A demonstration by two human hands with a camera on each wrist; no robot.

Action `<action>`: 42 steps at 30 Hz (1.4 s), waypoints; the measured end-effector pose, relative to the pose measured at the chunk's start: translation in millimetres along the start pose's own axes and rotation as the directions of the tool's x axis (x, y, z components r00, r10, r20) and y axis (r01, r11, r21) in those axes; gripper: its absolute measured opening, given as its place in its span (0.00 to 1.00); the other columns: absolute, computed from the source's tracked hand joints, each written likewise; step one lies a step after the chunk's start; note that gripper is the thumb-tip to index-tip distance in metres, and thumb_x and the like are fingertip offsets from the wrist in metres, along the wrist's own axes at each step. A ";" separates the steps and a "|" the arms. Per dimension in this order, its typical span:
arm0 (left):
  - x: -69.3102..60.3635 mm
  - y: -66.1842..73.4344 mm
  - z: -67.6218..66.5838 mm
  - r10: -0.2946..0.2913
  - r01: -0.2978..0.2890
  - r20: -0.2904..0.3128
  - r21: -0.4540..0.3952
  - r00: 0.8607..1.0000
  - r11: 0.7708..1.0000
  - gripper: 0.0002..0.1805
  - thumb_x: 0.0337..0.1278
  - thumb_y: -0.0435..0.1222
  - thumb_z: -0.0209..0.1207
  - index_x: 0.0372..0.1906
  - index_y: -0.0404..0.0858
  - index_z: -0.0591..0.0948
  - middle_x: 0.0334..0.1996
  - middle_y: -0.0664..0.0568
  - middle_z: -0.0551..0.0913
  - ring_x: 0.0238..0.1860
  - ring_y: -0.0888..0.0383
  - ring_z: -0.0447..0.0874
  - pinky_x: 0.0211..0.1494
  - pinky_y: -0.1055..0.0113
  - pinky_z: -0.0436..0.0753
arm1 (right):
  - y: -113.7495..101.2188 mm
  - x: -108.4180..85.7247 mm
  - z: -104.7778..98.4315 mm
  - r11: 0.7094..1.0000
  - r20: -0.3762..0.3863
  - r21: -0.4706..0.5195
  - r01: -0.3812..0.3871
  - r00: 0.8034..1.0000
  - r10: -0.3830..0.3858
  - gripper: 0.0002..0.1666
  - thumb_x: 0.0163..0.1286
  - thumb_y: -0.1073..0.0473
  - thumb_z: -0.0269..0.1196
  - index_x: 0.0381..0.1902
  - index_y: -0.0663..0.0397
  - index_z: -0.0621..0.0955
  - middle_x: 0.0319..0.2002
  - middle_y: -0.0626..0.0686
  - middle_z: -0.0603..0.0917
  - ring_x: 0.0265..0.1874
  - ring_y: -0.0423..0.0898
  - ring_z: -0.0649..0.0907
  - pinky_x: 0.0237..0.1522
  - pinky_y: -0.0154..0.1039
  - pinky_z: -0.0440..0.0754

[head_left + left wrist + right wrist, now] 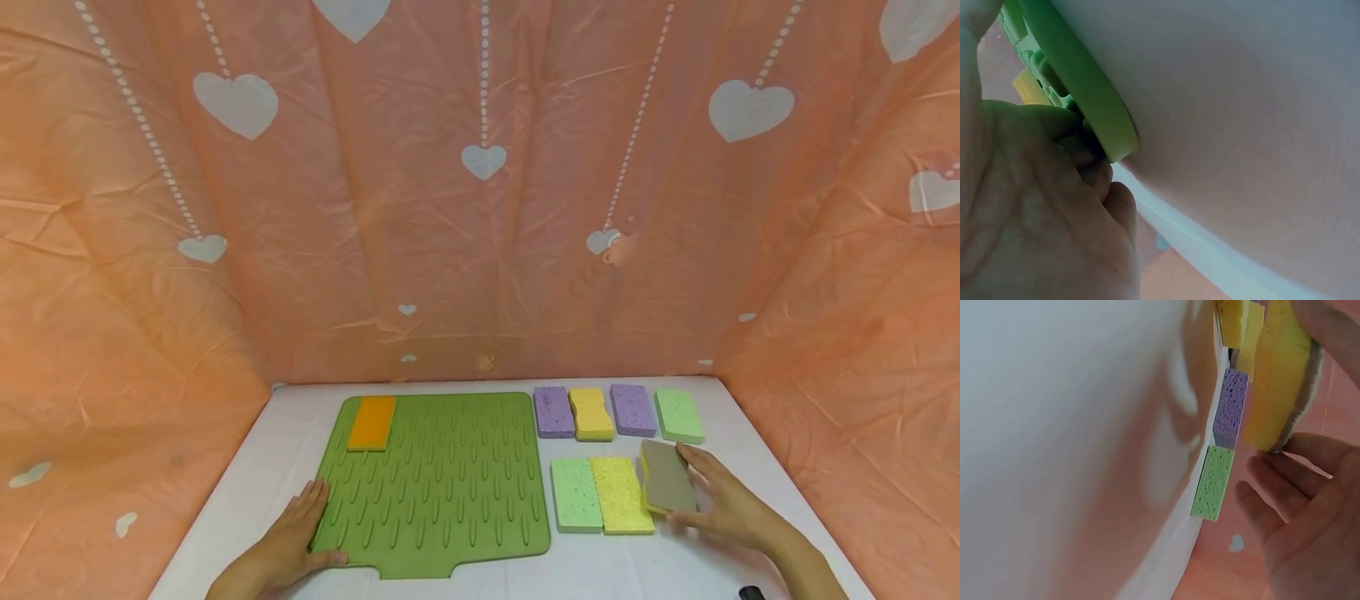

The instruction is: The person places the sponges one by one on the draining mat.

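Note:
My right hand (716,500) pinches a yellow sponge with a grey-brown scouring side (667,477) by its edges, thumb near, fingers far. In the right wrist view this sponge (1279,378) is raised off the table, its yellow side toward the tabletop. My left hand (292,529) rests at the left edge of a green ridged mat (435,483), fingers fairly straight along the edge and thumb on the near corner. In the left wrist view the left hand (1041,200) touches the mat's rim (1094,100). An orange sponge (372,423) lies on the mat's far left corner.
Right of the mat lie a green sponge (576,496) and a speckled yellow sponge (622,496), side by side. Behind them stretch a purple sponge (554,412), a notched yellow one (591,413), another purple one (633,410) and a green one (679,415). A black object (750,592) shows at the near edge.

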State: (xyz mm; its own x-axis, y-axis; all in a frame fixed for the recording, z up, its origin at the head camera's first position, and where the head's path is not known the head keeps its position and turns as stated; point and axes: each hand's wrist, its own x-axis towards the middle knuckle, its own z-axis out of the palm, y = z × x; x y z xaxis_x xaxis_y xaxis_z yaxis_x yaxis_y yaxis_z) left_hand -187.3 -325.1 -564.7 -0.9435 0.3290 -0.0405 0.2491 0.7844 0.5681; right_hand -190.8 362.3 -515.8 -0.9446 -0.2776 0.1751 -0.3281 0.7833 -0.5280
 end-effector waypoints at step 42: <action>-2.0 3.1 -0.7 0.019 -0.019 -0.015 0.025 1.000 1.000 0.71 0.52 0.64 0.74 0.79 0.15 0.55 0.81 0.19 0.48 0.82 0.23 0.43 0.64 0.94 0.23 | -71.8 80.5 59.5 0.999 0.003 -0.010 0.032 0.999 -0.032 0.71 0.58 0.35 0.82 0.82 0.71 0.60 0.80 0.73 0.62 0.77 0.75 0.65 0.70 0.73 0.73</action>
State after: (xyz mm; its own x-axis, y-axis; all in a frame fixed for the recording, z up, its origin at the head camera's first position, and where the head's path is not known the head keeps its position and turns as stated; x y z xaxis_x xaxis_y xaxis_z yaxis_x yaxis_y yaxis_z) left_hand -184.8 -323.6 -562.2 -0.9418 0.3358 -0.0173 0.2721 0.7913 0.5476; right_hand -242.7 250.6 -513.2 -0.9337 -0.3041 0.1892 -0.3580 0.7797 -0.5137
